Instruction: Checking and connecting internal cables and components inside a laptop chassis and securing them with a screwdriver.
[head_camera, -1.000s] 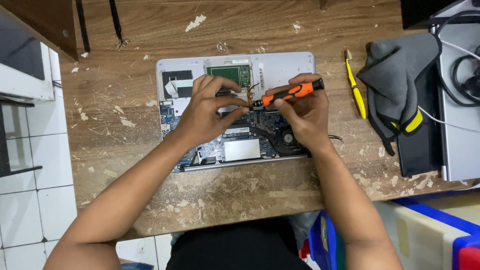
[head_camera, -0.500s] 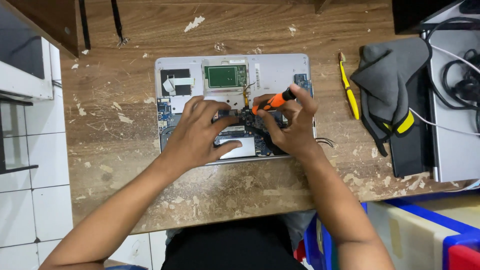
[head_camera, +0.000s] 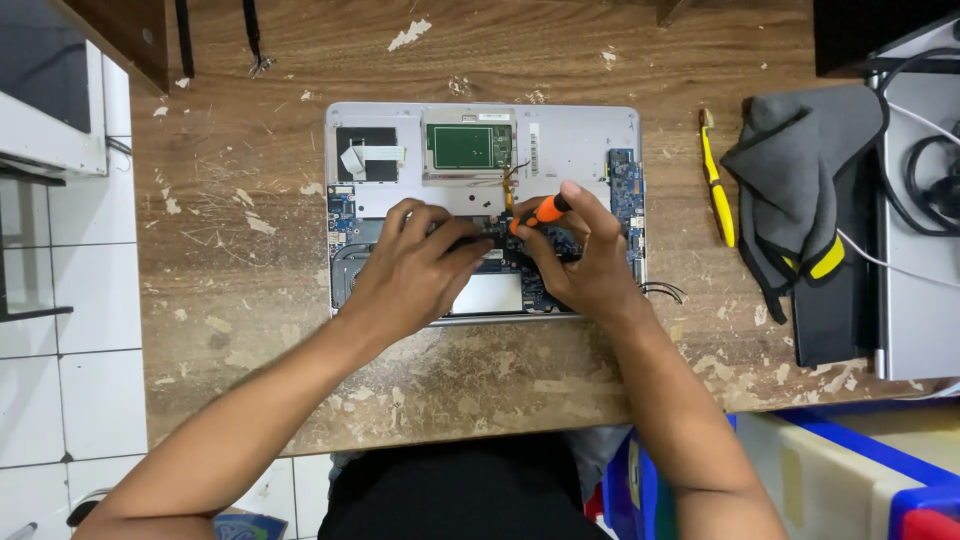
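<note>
Scarred and paint-flecked, the wooden desk (head_camera: 250, 330) carries an opened laptop (head_camera: 585, 140) with its boards bare, lying at the middle. Both my forearms come up from six o'clock and meet over it. My right hand (head_camera: 590, 265) curls its grip around an orange screwdriver (head_camera: 538, 212), the shaft slanting down toward seven o'clock onto the circuitry. My left hand (head_camera: 410, 270) lies palm down just beside it, fingers bent and pressing on the board, clasping nothing. At three o'clock lie a yellow tool (head_camera: 716, 190) and a grey cloth (head_camera: 800, 170).

bare forearms, no sleeves — both hands (head_camera: 500, 265) ungloved — dark clothing below.
</note>
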